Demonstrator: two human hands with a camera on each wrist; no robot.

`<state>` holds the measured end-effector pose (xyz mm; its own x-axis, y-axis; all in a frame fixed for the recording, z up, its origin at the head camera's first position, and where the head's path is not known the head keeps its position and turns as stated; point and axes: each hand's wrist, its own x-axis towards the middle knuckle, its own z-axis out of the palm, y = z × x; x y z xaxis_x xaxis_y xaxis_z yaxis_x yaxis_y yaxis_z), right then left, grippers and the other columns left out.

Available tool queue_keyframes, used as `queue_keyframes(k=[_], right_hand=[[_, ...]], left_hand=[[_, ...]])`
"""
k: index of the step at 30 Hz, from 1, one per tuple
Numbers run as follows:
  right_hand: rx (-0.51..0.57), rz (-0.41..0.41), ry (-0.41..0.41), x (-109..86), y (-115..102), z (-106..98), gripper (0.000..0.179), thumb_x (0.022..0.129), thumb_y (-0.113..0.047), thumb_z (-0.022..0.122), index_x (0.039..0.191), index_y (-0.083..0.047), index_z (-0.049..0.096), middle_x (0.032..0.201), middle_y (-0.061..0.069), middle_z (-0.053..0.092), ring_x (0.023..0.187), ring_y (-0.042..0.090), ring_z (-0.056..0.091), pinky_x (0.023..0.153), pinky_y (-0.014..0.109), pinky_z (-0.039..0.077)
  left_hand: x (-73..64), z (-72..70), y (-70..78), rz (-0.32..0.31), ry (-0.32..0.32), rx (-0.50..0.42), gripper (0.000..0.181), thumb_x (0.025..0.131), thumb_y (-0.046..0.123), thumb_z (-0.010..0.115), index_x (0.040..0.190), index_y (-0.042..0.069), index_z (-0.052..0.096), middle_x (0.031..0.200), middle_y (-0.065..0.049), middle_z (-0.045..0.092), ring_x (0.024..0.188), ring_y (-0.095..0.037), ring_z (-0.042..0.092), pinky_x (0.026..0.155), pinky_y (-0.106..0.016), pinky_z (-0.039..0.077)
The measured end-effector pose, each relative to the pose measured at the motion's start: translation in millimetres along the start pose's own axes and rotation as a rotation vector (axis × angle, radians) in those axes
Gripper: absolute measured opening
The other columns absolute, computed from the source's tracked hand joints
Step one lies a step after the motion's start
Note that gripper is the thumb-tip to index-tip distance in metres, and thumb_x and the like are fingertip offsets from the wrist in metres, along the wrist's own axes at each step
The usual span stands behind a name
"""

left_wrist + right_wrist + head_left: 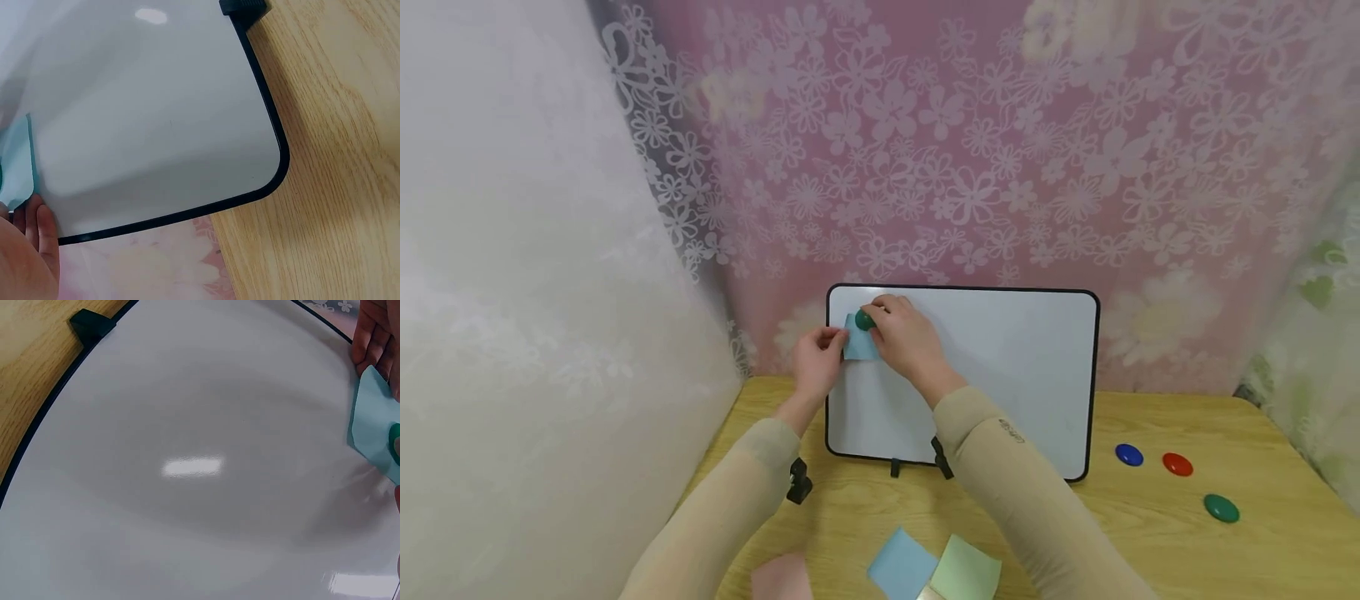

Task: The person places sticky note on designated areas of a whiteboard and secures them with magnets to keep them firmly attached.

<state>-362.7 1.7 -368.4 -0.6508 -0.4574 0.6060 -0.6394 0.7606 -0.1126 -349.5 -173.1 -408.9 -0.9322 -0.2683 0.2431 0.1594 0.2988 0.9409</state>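
A whiteboard (1000,375) with a black frame stands upright on the table. Near its upper left corner, a light-blue paper note (860,350) lies against the surface. My left hand (817,362) pinches the note's left edge between thumb and fingers. With fingertips and thumb, my right hand (912,340) holds a round green magnet (863,320) on the note's upper part. In the right wrist view, the note (370,415) appears at the right edge, its near edge slightly lifted, and part of the magnet (395,439) shows. The left wrist view has the left hand (31,250) at lower left.
Blue (1129,454), red (1177,464) and green (1222,508) magnets lie on the wooden table, right of the board. Pink (782,577), blue (902,564) and pale-green (967,569) notes lie in front. A black foot (895,468) juts from the board's lower edge.
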Motion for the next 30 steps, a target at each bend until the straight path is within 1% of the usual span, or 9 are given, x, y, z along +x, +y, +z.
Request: queue_keyframes(k=[3, 7, 9, 17, 26, 30], right_hand=[[0.015, -0.008, 0.025, -5.5, 2, 1, 0.031, 0.101, -0.007, 0.075, 0.132, -0.005, 0.074, 0.129, 0.013, 0.069, 0.116, 0.030, 0.065, 0.098, 0.036, 0.057], [0.046, -0.017, 0.063, -11.7, 4, 1, 0.030, 0.099, -0.005, 0.076, 0.130, -0.004, 0.075, 0.126, 0.013, 0.069, 0.115, 0.031, 0.065, 0.097, 0.038, 0.058], [0.053, -0.015, 0.074, -14.2, 5, 1, 0.031, 0.099, -0.006, 0.076, 0.130, -0.004, 0.075, 0.126, 0.013, 0.070, 0.115, 0.031, 0.065, 0.097, 0.038, 0.058], [0.068, 0.005, 0.091, -20.2, 11, 3, 0.030, 0.100, -0.008, 0.076, 0.130, -0.006, 0.075, 0.127, 0.011, 0.070, 0.116, 0.030, 0.065, 0.100, 0.038, 0.057], [0.102, 0.015, 0.093, -27.6, 11, 7, 0.028, 0.100, -0.010, 0.077, 0.128, -0.007, 0.077, 0.127, 0.010, 0.069, 0.117, 0.028, 0.066, 0.102, 0.037, 0.055], [0.128, 0.025, 0.102, -30.3, 11, 10, 0.028, 0.099, -0.010, 0.078, 0.127, -0.008, 0.077, 0.126, 0.010, 0.069, 0.117, 0.028, 0.066, 0.102, 0.037, 0.055]], left_hand=[[-2.4, -2.2, -2.3, -0.011, 0.003, -0.019, 0.025, 0.106, 0.024, 0.073, 0.113, 0.001, 0.076, 0.100, -0.014, 0.071, 0.086, -0.023, 0.066, 0.077, -0.030, 0.060], [-3.6, -4.5, -5.2, -0.006, 0.014, -0.030, 0.027, 0.106, 0.025, 0.072, 0.114, 0.000, 0.076, 0.101, -0.015, 0.071, 0.088, -0.024, 0.069, 0.081, -0.031, 0.063], [-3.8, -5.4, -6.3, -0.004, 0.019, -0.030, 0.028, 0.107, 0.026, 0.071, 0.114, 0.000, 0.076, 0.101, -0.015, 0.071, 0.088, -0.025, 0.070, 0.080, -0.032, 0.063], [-2.5, -6.2, -11.4, 0.017, 0.040, -0.010, 0.028, 0.107, 0.027, 0.071, 0.113, 0.000, 0.076, 0.099, -0.014, 0.072, 0.086, -0.025, 0.071, 0.076, -0.031, 0.063], [-5.3, -9.4, -15.3, 0.032, 0.039, -0.051, 0.028, 0.107, 0.026, 0.071, 0.115, 0.000, 0.074, 0.102, -0.014, 0.070, 0.091, -0.026, 0.070, 0.081, -0.030, 0.063], [-6.7, -12.0, -15.8, 0.036, 0.043, -0.071, 0.029, 0.107, 0.027, 0.071, 0.117, 0.000, 0.074, 0.103, -0.015, 0.070, 0.091, -0.027, 0.070, 0.080, -0.029, 0.062]])
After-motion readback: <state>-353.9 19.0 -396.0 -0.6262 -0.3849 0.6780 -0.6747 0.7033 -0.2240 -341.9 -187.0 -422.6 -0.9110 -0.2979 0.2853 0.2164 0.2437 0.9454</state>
